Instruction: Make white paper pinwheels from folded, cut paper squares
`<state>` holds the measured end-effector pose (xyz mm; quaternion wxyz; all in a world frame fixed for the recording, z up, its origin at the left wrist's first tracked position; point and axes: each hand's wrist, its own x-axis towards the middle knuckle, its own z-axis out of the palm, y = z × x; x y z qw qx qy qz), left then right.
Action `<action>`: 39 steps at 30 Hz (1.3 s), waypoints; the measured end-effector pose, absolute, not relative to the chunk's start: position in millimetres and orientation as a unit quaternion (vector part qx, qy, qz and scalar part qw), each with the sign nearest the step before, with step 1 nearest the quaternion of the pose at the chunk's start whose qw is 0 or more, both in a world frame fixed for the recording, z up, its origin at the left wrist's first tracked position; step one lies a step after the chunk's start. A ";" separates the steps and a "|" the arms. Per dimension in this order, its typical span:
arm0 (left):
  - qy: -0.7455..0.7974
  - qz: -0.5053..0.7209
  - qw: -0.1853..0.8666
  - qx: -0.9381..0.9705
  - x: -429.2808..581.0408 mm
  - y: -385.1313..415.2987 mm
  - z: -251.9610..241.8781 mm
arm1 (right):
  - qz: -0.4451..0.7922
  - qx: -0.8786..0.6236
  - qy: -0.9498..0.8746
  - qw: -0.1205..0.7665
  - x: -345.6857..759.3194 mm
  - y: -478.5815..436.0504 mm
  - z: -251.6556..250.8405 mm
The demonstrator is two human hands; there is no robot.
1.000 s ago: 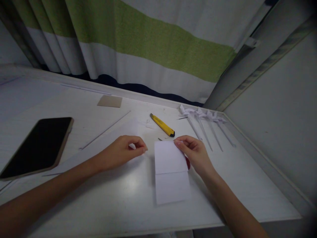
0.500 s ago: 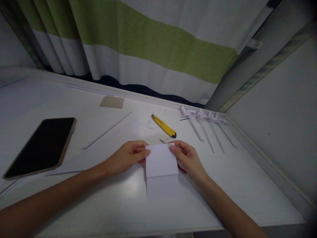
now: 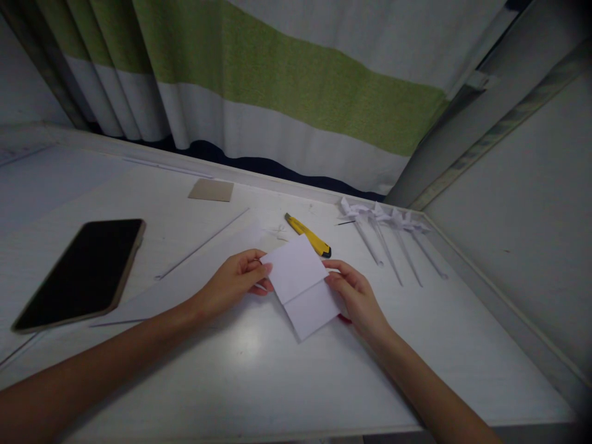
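Note:
A white sheet of paper (image 3: 298,268), folded over so that a longer layer shows below the upper one, is held tilted above the table between both hands. My left hand (image 3: 243,274) pinches its upper left corner between thumb and fingers. At the right edge, near the end of the fold-over, my right hand (image 3: 354,293) grips it with the thumb on top. A bit of something red (image 3: 345,319) shows under the right hand, mostly hidden. Just beyond the paper lies a yellow utility knife (image 3: 309,236), its near part close to the paper's top corner.
Several white paper pinwheel-like pieces on rolled sticks (image 3: 377,228) lie at the back right. A tablet (image 3: 81,271) rests at the left, with a large paper sheet (image 3: 185,287) and a thin rolled paper stick (image 3: 203,243) beside it. A brown card (image 3: 211,190) lies near the curtain (image 3: 296,80).
The folded paper has turned anticlockwise, its lower end swinging right. My right hand has slid from the top edge to the right side of it; the left hand has moved slightly left.

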<state>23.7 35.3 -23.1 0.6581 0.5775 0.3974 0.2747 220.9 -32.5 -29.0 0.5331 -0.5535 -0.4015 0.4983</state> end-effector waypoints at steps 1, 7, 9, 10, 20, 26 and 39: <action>0.395 0.274 0.663 0.574 23.9 35.3 -23.7 | 0.502 -0.551 -0.400 0.534 220.9 -32.6 -29.5; 0.382 0.253 0.687 0.564 24.9 33.8 -24.1 | 0.522 -0.539 -0.412 0.518 218.7 -32.7 -29.2; 0.384 0.243 0.687 0.567 24.6 33.1 -23.0 | 0.516 -0.543 -0.427 0.506 218.8 -32.9 -28.7; 0.385 0.239 0.685 0.571 24.4 32.9 -22.3 | 0.512 -0.547 -0.433 0.501 219.1 -33.0 -28.4; 0.364 0.273 0.598 0.660 20.0 34.8 -22.3 | 0.514 -0.562 -0.471 0.446 219.9 -36.2 -29.5; 0.383 0.260 0.625 0.628 20.9 32.2 -15.2 | 0.517 -0.561 -0.476 0.436 219.4 -36.6 -30.5; 0.296 0.244 0.701 0.601 20.4 29.6 -11.4 | 0.177 -0.578 -0.654 0.455 219.0 -39.8 -25.6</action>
